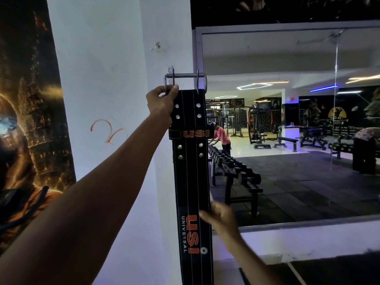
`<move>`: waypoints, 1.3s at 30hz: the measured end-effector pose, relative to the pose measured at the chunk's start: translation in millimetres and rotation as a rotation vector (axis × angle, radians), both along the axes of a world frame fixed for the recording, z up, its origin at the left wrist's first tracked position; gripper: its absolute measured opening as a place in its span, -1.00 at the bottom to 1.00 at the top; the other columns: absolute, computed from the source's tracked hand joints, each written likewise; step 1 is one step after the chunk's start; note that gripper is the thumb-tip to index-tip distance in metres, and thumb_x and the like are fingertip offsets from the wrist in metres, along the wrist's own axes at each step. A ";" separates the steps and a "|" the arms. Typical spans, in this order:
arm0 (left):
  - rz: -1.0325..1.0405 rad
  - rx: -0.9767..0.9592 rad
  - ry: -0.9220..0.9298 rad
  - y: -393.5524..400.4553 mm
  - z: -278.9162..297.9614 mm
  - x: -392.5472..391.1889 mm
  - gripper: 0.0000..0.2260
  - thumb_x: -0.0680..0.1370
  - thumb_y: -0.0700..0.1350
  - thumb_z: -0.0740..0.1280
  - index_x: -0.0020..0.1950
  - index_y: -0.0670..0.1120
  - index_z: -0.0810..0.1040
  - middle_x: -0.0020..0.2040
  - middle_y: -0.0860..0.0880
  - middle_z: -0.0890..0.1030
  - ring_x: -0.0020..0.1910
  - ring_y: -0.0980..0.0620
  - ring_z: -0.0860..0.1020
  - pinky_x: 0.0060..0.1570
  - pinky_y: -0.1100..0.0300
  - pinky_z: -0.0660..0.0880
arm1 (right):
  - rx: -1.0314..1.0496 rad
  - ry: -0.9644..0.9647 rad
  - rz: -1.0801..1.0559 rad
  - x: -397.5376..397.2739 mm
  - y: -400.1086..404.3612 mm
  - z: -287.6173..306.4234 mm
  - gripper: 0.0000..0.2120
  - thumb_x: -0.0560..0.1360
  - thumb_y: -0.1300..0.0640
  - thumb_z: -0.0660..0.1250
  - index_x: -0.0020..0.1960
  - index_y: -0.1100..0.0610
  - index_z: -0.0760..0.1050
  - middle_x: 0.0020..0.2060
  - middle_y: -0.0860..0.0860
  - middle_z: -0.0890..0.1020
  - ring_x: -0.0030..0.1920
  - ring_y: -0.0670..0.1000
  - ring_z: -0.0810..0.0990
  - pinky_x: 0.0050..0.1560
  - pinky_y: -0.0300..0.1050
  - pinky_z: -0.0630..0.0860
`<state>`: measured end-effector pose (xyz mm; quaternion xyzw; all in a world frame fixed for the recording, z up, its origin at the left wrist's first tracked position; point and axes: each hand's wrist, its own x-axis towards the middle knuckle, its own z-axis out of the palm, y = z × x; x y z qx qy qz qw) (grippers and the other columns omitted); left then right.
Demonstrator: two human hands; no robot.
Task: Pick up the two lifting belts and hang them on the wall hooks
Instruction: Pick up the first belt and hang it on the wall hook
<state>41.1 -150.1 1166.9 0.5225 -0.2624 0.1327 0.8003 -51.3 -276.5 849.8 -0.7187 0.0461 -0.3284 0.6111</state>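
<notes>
In the head view, the left hand (162, 99) grips the buckle (185, 81) end of 1 lifting belt (192, 182), held upright against the wall (115, 79) with its long axis vertical. A small wall hook (170, 69) sits just above the buckle's left corner, nearest that hand. The right hand (221, 218), fingers loosely spread, steadies the belt's right edge lower down.

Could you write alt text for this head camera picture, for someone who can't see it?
A left hand holds a black lifting belt by its metal buckle up against a white wall, near a small hook. The right hand touches the belt lower down.
</notes>
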 end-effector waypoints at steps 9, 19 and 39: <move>0.014 -0.019 0.009 5.7 -3.2 7.7 -0.90 0.53 -0.12 0.49 -0.04 -0.12 0.62 -0.25 -0.06 0.66 -0.43 0.05 0.59 -0.41 0.24 0.55 | 0.071 0.039 0.038 -14.2 -8.4 26.6 -0.71 0.40 0.09 0.53 0.06 0.15 0.59 -0.09 0.05 0.72 -0.14 -0.13 0.71 -0.16 -0.34 0.60; -0.062 -0.020 0.009 0.3 -16.2 3.7 -0.90 0.51 -0.14 0.51 -0.08 -0.13 0.63 -0.24 -0.09 0.68 -0.34 -0.01 0.64 -0.23 0.14 0.64 | -0.142 -0.316 -0.106 -6.7 0.4 272.8 -0.51 0.53 -0.03 0.41 0.38 0.14 0.44 -0.08 -0.11 0.66 0.09 -0.02 0.66 0.14 -0.10 0.58; -0.316 0.414 -0.117 38.4 -106.8 1.0 -0.58 0.63 0.16 0.24 0.18 -0.13 0.68 0.00 -0.04 0.75 -0.08 0.08 0.71 -0.14 0.27 0.62 | 0.127 -0.417 -0.144 21.7 14.1 317.3 -0.82 0.39 0.31 0.53 -0.01 0.25 0.67 -0.26 0.05 0.67 -0.33 -0.13 0.59 -0.41 -0.51 0.44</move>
